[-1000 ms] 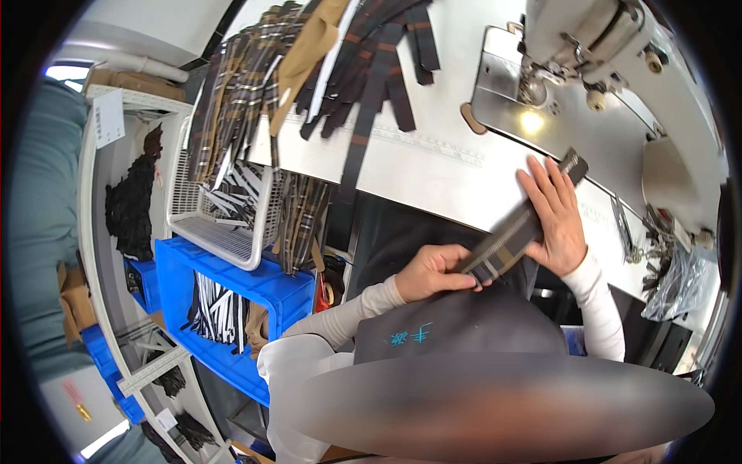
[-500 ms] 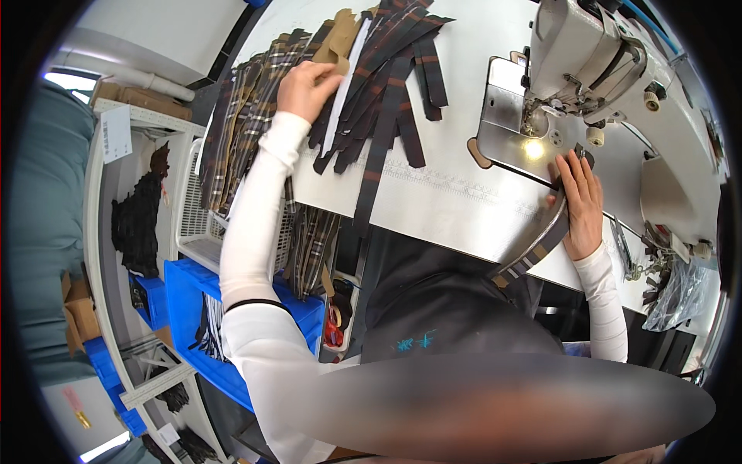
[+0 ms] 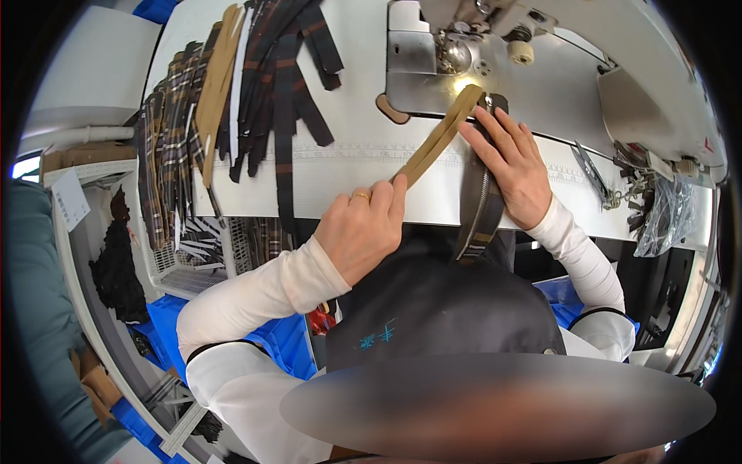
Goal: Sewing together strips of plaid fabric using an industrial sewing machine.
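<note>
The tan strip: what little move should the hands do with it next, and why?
Perhaps the left hand should swing the tan fabric strip toward the dark zipper: the strip's far end is beside the zipper's end, but its near end slants away, pinched in the left hand. The right hand rests over the zipper.

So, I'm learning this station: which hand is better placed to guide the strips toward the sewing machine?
Likely the right hand: it rests over the zipper strip, close to the sewing machine. The left hand grips the tan strip by its near end, farther back.
</note>
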Demonstrator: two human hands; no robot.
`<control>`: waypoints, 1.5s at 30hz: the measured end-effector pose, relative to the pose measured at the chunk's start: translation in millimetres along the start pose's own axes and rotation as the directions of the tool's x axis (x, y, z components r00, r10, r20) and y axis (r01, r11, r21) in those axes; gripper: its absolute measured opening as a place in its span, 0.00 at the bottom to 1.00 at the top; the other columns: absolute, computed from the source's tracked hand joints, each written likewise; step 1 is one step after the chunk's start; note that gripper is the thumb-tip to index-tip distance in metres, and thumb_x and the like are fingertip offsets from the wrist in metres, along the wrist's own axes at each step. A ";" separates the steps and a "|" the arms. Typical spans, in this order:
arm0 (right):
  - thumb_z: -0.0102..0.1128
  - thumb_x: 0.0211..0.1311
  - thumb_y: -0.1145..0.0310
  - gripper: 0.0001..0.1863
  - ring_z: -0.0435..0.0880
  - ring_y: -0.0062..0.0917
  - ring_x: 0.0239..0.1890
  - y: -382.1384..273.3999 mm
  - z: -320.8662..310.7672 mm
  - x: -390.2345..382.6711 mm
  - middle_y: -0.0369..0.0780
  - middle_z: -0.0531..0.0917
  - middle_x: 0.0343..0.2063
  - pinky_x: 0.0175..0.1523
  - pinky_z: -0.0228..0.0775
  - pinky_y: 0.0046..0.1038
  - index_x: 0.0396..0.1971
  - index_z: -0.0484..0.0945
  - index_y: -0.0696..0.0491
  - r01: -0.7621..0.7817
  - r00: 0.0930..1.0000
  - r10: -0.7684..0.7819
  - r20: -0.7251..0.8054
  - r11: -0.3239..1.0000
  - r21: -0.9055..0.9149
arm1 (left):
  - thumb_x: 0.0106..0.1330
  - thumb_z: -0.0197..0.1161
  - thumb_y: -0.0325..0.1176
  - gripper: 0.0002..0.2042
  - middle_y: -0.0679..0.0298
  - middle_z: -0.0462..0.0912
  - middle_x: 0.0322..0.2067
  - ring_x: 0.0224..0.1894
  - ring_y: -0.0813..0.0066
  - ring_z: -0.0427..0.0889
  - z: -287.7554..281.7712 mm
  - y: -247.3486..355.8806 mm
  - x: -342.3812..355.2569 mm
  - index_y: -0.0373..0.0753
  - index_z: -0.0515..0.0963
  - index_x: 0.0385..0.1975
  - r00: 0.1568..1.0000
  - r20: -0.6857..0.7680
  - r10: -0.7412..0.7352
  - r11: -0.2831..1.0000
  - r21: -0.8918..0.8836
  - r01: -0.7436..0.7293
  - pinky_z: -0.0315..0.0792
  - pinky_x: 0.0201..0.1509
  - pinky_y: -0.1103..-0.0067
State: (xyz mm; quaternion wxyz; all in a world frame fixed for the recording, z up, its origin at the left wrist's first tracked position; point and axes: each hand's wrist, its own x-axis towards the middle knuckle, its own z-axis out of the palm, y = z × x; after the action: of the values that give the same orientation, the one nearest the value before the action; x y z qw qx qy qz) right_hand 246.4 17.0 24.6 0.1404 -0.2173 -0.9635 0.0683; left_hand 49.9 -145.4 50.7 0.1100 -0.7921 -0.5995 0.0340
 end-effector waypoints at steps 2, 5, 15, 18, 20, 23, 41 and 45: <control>0.55 0.50 0.72 0.35 0.64 0.43 0.61 -1.1 -1.2 -0.1 0.41 0.65 0.60 0.59 0.59 0.50 0.62 0.62 0.39 0.015 1.000 -0.014 0.019 0.999 -0.052 | 0.53 0.56 0.28 0.21 0.64 0.66 0.25 0.19 0.75 0.71 -2.7 9.8 -2.4 0.33 0.73 0.49 0.999 0.044 0.014 1.000 -0.023 -0.013 0.69 0.22 0.81; 0.55 0.51 0.73 0.34 0.64 0.43 0.61 2.0 1.3 0.9 0.42 0.65 0.60 0.58 0.60 0.51 0.61 0.64 0.38 0.042 0.998 -0.037 0.052 0.995 -0.089 | 0.56 0.59 0.34 0.23 0.65 0.68 0.25 0.21 0.75 0.73 -16.2 8.2 7.3 0.32 0.71 0.51 0.979 0.199 0.041 0.979 -0.205 0.001 0.71 0.22 0.81; 0.54 0.52 0.71 0.31 0.61 0.42 0.64 17.2 8.3 -6.5 0.45 0.62 0.62 0.63 0.56 0.45 0.60 0.63 0.51 0.050 0.999 -0.050 -0.008 0.994 0.095 | 0.58 0.57 0.54 0.37 0.63 0.54 0.67 0.67 0.66 0.56 54.1 -26.7 65.8 0.39 0.56 0.64 0.980 -0.099 0.171 0.922 -0.335 -0.194 0.56 0.61 0.52; 0.57 0.48 0.69 0.33 0.62 0.44 0.63 24.5 2.8 -10.2 0.49 0.63 0.61 0.64 0.57 0.41 0.59 0.64 0.56 -0.075 0.997 0.072 -0.038 0.994 -0.081 | 0.59 0.56 0.51 0.34 0.62 0.58 0.65 0.65 0.66 0.61 50.5 -4.8 49.9 0.41 0.58 0.64 0.991 -0.130 0.036 0.908 -0.409 -0.087 0.59 0.58 0.54; 0.58 0.47 0.71 0.33 0.64 0.44 0.62 32.7 -0.6 -3.8 0.49 0.64 0.60 0.63 0.58 0.40 0.58 0.65 0.57 -0.050 0.998 0.047 -0.047 0.997 -0.054 | 0.59 0.59 0.48 0.30 0.63 0.65 0.62 0.61 0.69 0.67 50.4 -2.7 50.3 0.42 0.65 0.60 0.984 -0.170 -0.049 0.923 -0.385 -0.020 0.58 0.56 0.52; 0.59 0.41 0.78 0.32 0.70 0.43 0.56 46.9 5.0 5.9 0.47 0.69 0.57 0.58 0.65 0.36 0.54 0.68 0.58 -0.012 0.994 0.007 -0.108 0.999 -0.045 | 0.56 0.63 0.47 0.26 0.66 0.73 0.54 0.55 0.74 0.73 64.3 -23.5 64.1 0.41 0.72 0.52 0.936 -0.350 0.046 0.984 -0.145 -0.102 0.57 0.58 0.52; 0.61 0.32 0.80 0.27 0.78 0.33 0.41 68.1 4.5 25.0 0.39 0.79 0.43 0.43 0.74 0.31 0.42 0.76 0.55 0.113 0.963 -0.121 -0.242 0.992 -0.048 | 0.57 0.62 0.45 0.23 0.72 0.71 0.56 0.57 0.75 0.69 70.8 -49.1 115.5 0.46 0.73 0.53 0.954 -0.288 -0.078 0.974 -0.228 0.010 0.50 0.59 0.46; 0.62 0.32 0.79 0.26 0.78 0.31 0.38 66.9 2.1 24.7 0.39 0.79 0.42 0.41 0.73 0.31 0.41 0.77 0.55 0.089 0.970 -0.103 -0.222 0.993 -0.074 | 0.56 0.62 0.46 0.23 0.73 0.74 0.54 0.56 0.75 0.69 74.8 -47.8 115.7 0.47 0.74 0.52 0.946 -0.303 -0.112 0.971 -0.236 0.039 0.48 0.59 0.45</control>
State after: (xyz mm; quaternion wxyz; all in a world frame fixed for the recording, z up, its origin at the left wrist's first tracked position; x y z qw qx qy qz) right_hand 251.1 87.6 15.7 0.2448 -0.1812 -0.9525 0.0056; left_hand 23.2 -12.5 -2.8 0.1143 -0.7709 -0.6044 -0.1656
